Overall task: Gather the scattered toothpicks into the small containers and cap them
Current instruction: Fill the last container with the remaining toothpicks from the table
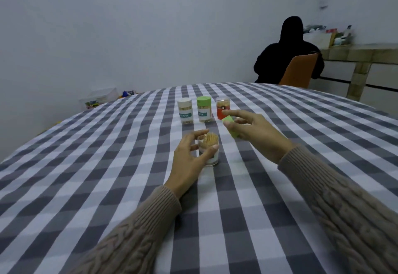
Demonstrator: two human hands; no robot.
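Observation:
An uncapped clear container (212,159) full of toothpicks stands upright on the checked tablecloth. My left hand (189,157) curls around it, thumb on its right side and fingers at its rim. My right hand (256,135) holds a light green cap (231,127) to the right of and slightly above the container, thumb and fingers around it. Behind stand three capped containers: a white-capped one (185,111), a green-capped one (204,108) and an orange one with a clear cap (223,107).
The round table (107,176) wears a grey and white checked cloth. A person in black sits on an orange chair (298,70) beyond the far edge. A clear box (99,99) lies on the floor at the left; a counter (355,54) stands at the right.

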